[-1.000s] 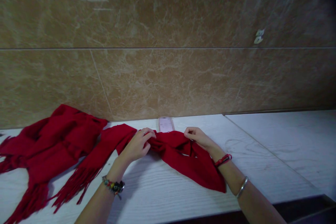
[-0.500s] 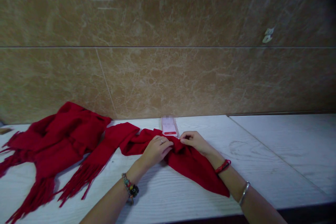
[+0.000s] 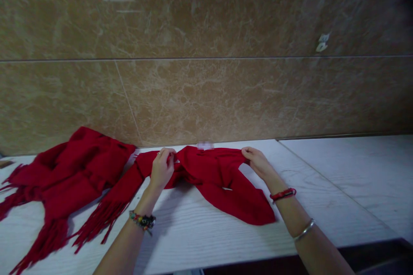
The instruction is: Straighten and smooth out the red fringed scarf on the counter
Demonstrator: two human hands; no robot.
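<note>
A red fringed scarf stretches between my two hands, partly lifted above the white wood-grain surface. My left hand pinches it near its middle, fingers closed on the cloth. Out at the right, my right hand grips an upper edge between thumb and fingers. A loose fold hangs down from the held part and lies toward the front. The fringed end trails off to the left of my left hand. Most of a phone is covered by the raised cloth.
Another heap of red fringed cloth lies at the left; whether it joins the held scarf I cannot tell. Behind the white tabletop rises a brown marbled wall. A dark gap runs below the front edge at the right.
My hands have moved apart, the left one leftward and the right one rightward and slightly up. The scarf between them has spread wider and now hides most of the phone.
</note>
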